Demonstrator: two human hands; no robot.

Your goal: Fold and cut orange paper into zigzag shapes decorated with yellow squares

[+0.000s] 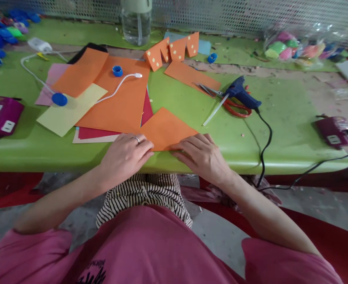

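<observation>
A folded sheet of orange paper (168,128) lies at the table's front edge, its pointed top facing away from me. My left hand (128,154), with a ring on one finger, is closed at the paper's left front corner, thumb and fingers together on its edge. At the right front corner my right hand (202,156) grips the same edge, fingers pressed down on it. The fingertips partly cover both corners. Just left of the folded piece rests a stack of coloured sheets topped by a large orange sheet (123,106).
Scissors (236,108) lie under a blue glue gun (240,92), its black cord running off the front edge. Cut orange pieces with yellow squares (179,49) stand at the back near a water bottle (136,21). A purple power socket (2,116) sits left; bagged clay (298,45) lies back right.
</observation>
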